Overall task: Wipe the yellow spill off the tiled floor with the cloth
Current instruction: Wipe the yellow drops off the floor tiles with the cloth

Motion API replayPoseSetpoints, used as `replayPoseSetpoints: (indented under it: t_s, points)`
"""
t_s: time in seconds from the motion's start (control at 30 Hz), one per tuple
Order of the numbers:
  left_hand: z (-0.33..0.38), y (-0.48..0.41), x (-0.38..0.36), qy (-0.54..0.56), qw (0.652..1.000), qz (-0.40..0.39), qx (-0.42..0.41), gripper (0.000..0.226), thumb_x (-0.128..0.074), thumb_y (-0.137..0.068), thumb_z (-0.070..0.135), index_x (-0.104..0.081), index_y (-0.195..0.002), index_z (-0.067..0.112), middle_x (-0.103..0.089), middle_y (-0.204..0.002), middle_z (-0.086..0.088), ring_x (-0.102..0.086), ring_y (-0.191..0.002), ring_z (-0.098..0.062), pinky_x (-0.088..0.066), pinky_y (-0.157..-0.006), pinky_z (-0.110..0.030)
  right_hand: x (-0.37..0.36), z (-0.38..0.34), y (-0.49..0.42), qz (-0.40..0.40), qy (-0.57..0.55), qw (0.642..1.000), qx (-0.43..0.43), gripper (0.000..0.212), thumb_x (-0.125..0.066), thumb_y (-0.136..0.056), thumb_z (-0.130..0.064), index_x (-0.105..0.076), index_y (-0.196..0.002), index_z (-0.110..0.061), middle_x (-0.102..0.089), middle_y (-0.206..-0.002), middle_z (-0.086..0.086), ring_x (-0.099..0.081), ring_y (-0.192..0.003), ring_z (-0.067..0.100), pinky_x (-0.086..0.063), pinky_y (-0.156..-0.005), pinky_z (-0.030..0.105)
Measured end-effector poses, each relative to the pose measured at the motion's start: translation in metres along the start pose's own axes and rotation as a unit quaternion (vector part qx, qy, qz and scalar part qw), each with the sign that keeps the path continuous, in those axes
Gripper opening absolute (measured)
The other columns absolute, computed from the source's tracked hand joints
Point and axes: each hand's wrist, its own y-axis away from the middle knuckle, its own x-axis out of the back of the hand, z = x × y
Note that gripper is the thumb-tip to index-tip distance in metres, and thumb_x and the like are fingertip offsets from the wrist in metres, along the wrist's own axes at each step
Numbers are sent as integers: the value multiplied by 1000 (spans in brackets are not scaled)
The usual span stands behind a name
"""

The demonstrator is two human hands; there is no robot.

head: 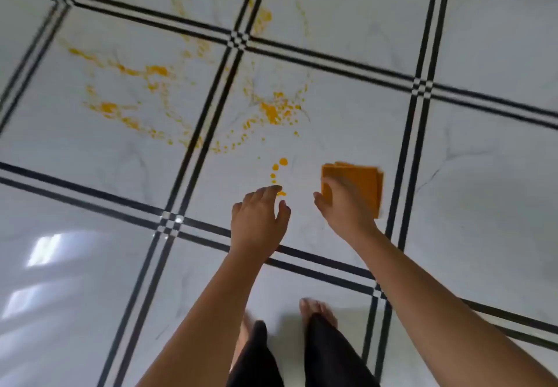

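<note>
A yellow spill spreads in splashes and drops over several white floor tiles, from the far left to a short trail of drops near my hands. A folded orange cloth is in my right hand, which holds it by its near edge; the view is blurred there. My left hand hovers beside it with relaxed fingers, empty, its fingertips over the nearest drops.
The white marble-look tile floor has black double border lines. My bare feet and dark trouser legs are at the bottom centre. Window light reflects off the floor at the lower left.
</note>
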Motion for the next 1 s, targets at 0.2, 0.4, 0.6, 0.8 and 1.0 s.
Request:
replayPoseSetpoints:
  t_s: [0.2,0.4,0.6,0.8,1.0]
  points:
    - [-66,-78,-136,1,999,34,1,42,-45,-94,29,-49,-133,14,-49,-139,-6,-42,-129,-25,-31,-102,-42,-113,90,-71,62,59,992,-96,47,-53,-91,-41,-45,-126,-10,-53,-117,12,-51,-106,27,-43,-84,35]
    - [-110,-119,-187,-26,995,88,-24,59,-25,-88,40,-48,-133,11,-43,-144,-8,-35,-134,-27,-26,-104,-49,-164,124,-97,186,135,966,-117,48,-72,-78,-32,-59,-110,1,-58,-99,22,-55,-87,38,-48,-72,43]
    - [-117,-119,-202,-3,996,92,7,60,-23,-89,39,-44,-135,9,-40,-145,-11,-35,-134,-28,-26,-104,-50,-155,129,-112,202,64,970,-122,11,-56,-88,-7,-61,-94,1,-57,-91,19,-53,-86,32,-48,-72,38]
    - [-124,-124,-185,3,994,105,25,66,-16,-88,43,-39,-139,10,-35,-149,-9,-29,-137,-26,-22,-107,-47,-132,74,-116,249,-106,960,-76,13,-58,-86,-7,-64,-94,1,-54,-92,19,-54,-81,33,-33,-71,24]
    - [-143,-127,-183,1,992,113,61,67,-10,-89,46,-21,-148,15,-18,-156,-5,-12,-143,-21,-10,-113,-43,-156,34,-132,53,-1,998,15,61,-43,-93,-47,-34,-141,-11,-36,-144,13,-29,-134,27,-27,-106,34]
